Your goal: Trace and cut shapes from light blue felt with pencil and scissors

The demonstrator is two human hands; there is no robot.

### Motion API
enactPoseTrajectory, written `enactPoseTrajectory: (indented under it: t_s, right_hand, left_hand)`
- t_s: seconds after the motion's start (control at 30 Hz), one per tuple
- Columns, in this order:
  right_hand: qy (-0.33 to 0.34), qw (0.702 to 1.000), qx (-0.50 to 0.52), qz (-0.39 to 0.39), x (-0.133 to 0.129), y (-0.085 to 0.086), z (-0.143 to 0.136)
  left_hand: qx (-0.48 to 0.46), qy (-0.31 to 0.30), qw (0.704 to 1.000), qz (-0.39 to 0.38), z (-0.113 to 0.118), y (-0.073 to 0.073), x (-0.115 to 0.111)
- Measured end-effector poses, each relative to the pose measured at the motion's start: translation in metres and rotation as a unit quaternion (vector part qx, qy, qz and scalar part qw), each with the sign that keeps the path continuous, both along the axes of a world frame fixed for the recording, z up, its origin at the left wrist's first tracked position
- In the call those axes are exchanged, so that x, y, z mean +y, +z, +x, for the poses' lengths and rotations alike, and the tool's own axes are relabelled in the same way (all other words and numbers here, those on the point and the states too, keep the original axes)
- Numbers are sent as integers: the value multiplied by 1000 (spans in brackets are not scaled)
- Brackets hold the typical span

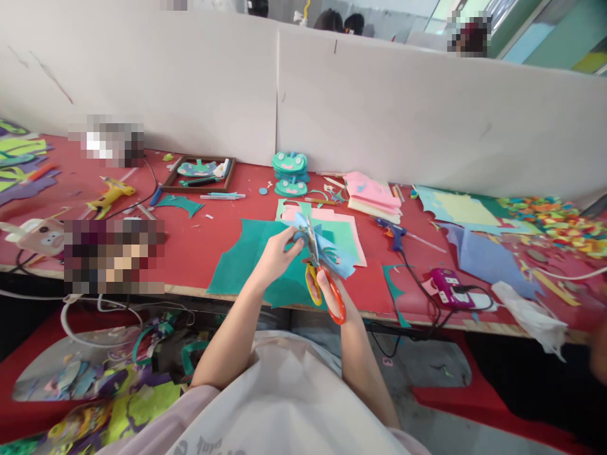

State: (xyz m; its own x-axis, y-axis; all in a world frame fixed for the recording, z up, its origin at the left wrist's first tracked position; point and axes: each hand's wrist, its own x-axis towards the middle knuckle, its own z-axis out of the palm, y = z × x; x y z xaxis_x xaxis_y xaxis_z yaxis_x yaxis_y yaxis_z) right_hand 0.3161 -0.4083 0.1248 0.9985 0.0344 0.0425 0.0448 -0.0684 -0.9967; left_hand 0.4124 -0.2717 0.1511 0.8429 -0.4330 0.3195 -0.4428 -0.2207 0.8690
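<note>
My right hand [327, 287] is closed round the red and yellow handles of a pair of scissors [337, 303]. Their blades point away from me and lie against a light blue felt sheet [345, 260] with cut-outs in it. My left hand [279, 254] pinches the left part of this felt beside the blades, and its fingertips are partly covered. Below both hands a large dark green felt sheet [241, 253] lies on the red table [190, 253]. Just beyond it are light green and pink sheets [358, 240].
Stacked green face-shaped pieces [290, 163] stand by the white partition [379, 114]. A framed tray [199, 188] sits at back left. Glue guns lie on both sides, one yellow [110, 194], one blue [392, 232]. A purple power strip [448, 287] with cables is at right.
</note>
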Motion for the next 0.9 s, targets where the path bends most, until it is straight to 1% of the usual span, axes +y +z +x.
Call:
enactPoseTrajectory:
  t_s: [0.23, 0.47, 0.67, 0.8, 0.9]
  right_hand:
    - [-14, 1000, -3, -4, 2, 7, -3]
    - [-9, 1000, 10, 21, 0, -1, -2]
    - [-18, 999, 25, 9, -1, -4, -1]
    - [-32, 999, 25, 11, 0, -5, 1]
    - [-51, 999, 10, 2, 1, -6, 2]
  left_hand:
    - [15, -6, 1000, 5, 2, -2, 2]
    - [19, -8, 1000, -8, 3, -3, 1]
    - [31, -16, 999, -26, 6, -3, 0]
    - [43, -3, 997, -57, 3, -3, -6]
    - [52, 27, 994, -95, -2, -4, -15]
